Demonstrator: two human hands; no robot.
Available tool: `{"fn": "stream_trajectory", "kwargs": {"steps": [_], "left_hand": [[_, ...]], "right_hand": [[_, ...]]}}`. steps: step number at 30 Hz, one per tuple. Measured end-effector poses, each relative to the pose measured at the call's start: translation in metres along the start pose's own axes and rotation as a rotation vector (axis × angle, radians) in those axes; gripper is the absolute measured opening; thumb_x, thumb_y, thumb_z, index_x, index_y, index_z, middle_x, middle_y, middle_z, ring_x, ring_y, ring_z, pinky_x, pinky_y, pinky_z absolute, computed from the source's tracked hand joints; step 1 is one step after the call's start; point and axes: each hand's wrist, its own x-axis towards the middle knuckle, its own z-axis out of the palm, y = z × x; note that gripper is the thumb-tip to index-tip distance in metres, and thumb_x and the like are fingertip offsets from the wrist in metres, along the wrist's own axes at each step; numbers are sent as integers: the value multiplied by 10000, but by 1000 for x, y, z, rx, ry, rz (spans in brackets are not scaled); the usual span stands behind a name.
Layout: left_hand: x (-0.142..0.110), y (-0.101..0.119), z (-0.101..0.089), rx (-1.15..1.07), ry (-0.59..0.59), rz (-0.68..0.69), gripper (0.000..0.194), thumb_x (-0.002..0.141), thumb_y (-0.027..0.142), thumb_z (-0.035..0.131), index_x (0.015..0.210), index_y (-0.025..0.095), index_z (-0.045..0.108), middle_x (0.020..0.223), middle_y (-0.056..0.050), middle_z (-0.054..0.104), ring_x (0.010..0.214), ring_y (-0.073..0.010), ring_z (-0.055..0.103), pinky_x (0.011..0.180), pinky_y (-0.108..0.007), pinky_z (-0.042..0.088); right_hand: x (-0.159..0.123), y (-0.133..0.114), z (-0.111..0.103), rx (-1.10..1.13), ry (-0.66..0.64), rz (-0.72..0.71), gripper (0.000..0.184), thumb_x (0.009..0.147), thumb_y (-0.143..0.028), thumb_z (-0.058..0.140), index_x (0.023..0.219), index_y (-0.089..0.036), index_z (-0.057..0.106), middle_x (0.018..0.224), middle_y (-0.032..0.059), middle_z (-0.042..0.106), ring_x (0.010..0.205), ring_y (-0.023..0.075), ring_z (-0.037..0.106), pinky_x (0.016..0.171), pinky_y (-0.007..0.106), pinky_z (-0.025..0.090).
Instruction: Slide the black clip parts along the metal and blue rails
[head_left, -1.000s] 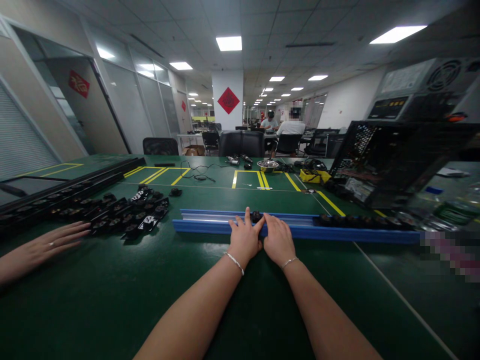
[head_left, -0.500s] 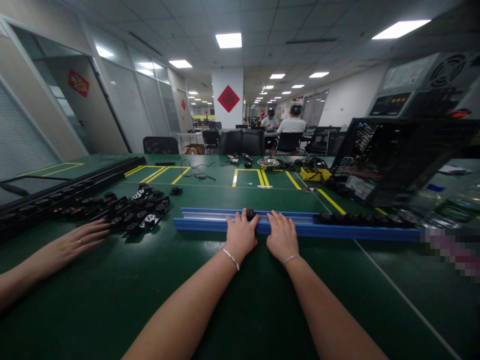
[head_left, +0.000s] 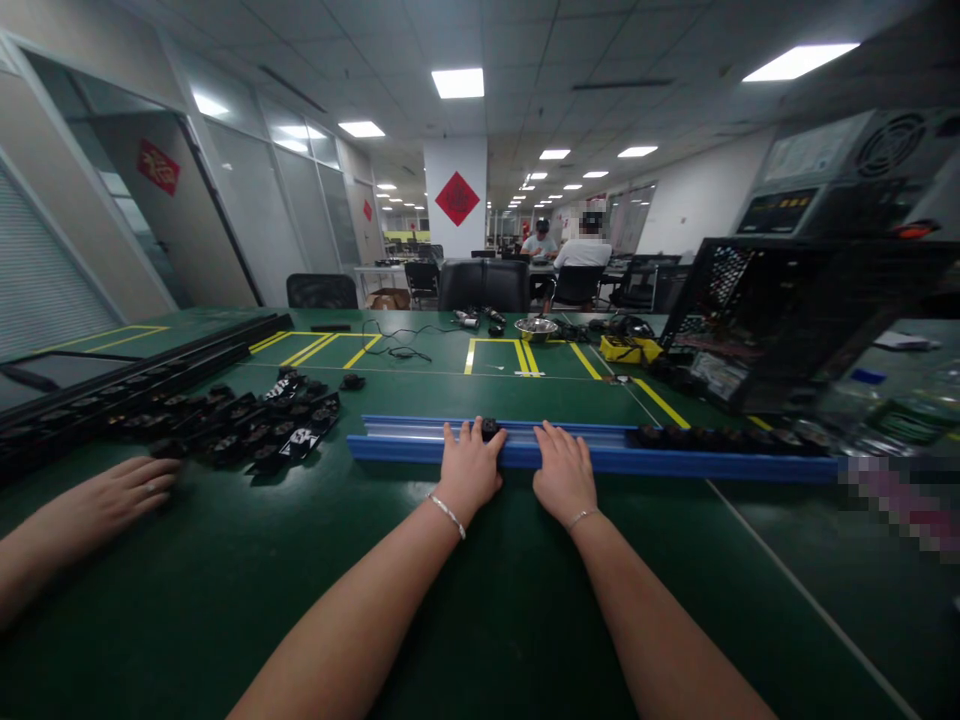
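My left hand (head_left: 471, 466) grips a small black block (head_left: 489, 428) between thumb and forefinger, inside the channel of a blue rail (head_left: 409, 450). The other left fingers lie across the rail's far edge. To its right, apart from the block, my right hand (head_left: 564, 474) rests on the same rail with its fingers stretched out and nothing in them. Farther right, a row of black blocks (head_left: 739, 440) sits in the channel. The exact kind of the blocks is too small to make out.
Another person's hand (head_left: 112, 500) is at the left, by a pile of black parts (head_left: 255, 430). Long black rails (head_left: 210, 345) lie behind it. A metal bowl (head_left: 536, 327) and cables stand at the back. A computer case (head_left: 810, 320) and plastic bottles (head_left: 919, 420) are at the right.
My left hand and the black block have slid left along the rail. My right hand shifted slightly right, then stayed. The other person's hand reached the pile and drew back left.
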Motion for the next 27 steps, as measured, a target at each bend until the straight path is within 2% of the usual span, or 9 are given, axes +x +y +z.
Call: {"fn": "stream_trajectory", "kwargs": {"steps": [15,27], "left_hand": [[-9,-29,0,54,-3,-7,679,731,387,579,1362,305,344,1444,-157,360,1299,-335,358,1047,-600,188],[-12,-37,-4,65,-17,-20,665,741,375,575,1362,305,350,1437,-155,374,1303,-340,352,1048,-602,188]], "right_hand": [[0,-1,-2,37,-16,19,599,746,-108,385,1340,-166,435,1433,32,396,1304,194,305,1109,400,124],[0,0,-2,18,-4,16,586,751,-107,379,1331,-170,443,1427,32,405,1298,191,316,1104,396,134]]}}
